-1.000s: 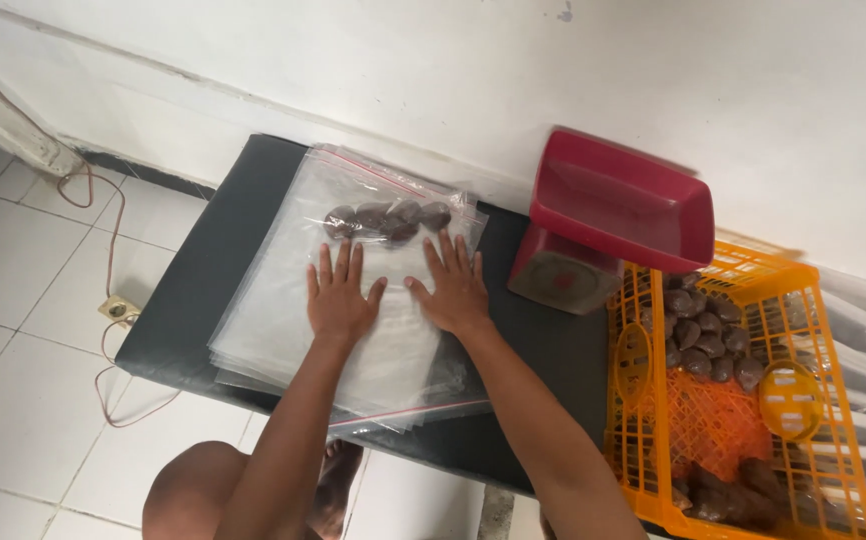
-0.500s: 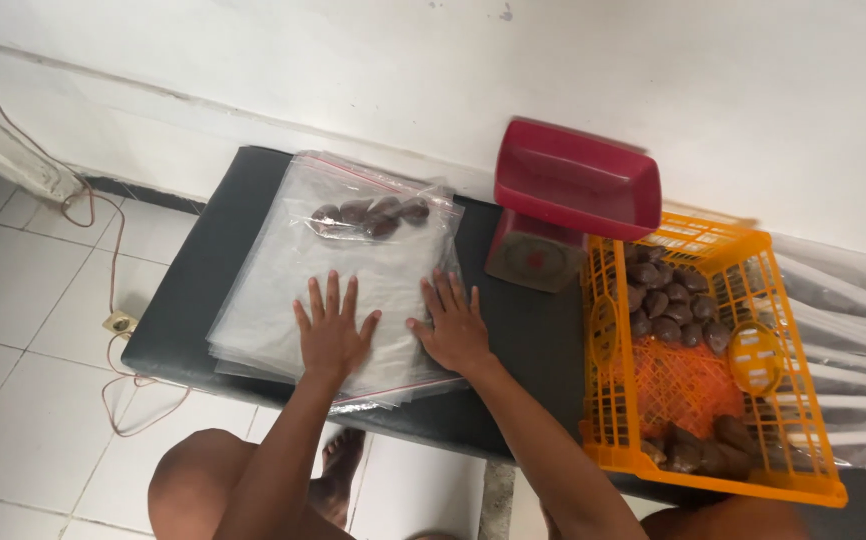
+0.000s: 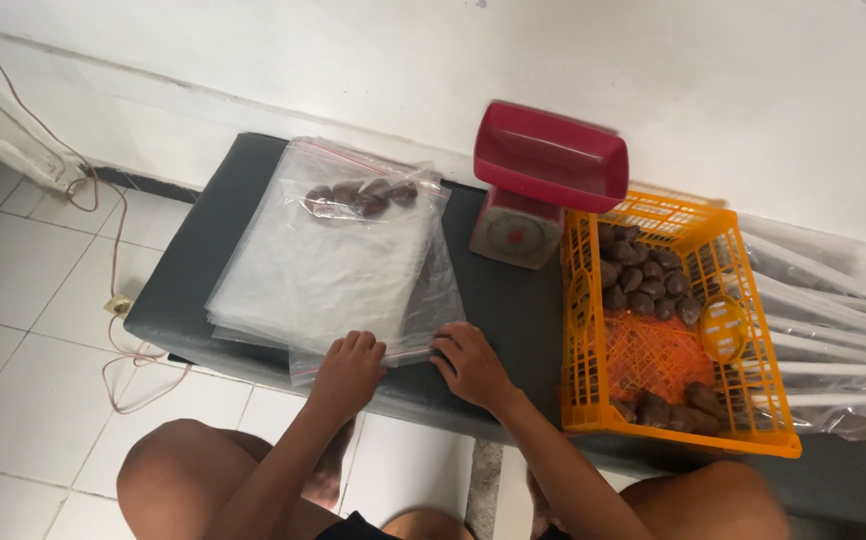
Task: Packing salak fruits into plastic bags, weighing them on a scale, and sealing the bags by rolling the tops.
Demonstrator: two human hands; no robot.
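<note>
Left hand (image 3: pixel 348 370) has its fingers curled down onto the near edge of the clear bag (image 3: pixel 338 265), pinching or pressing the sealed strip; can't tell if it's a real grip. Right hand (image 3: pixel 470 362) sits just beside it at the bag's near-right corner, fingers bent and resting on that edge, nothing else held. The bag lies flat on top of a stack of similar bags on the dark bench (image 3: pixel 513 300), w/ a small cluster of brown fruits (image 3: pixel 361 196) bunched at its far end. Right of the bag, approx. mid-bench, stands a scale (image 3: pixel 543 185) w/ a red tray. Further right an orange crate (image 3: pixel 668 330) holds more brown fruits. Beyond it, more clear bags (image 3: pixel 833 320) lie spread out.
</note>
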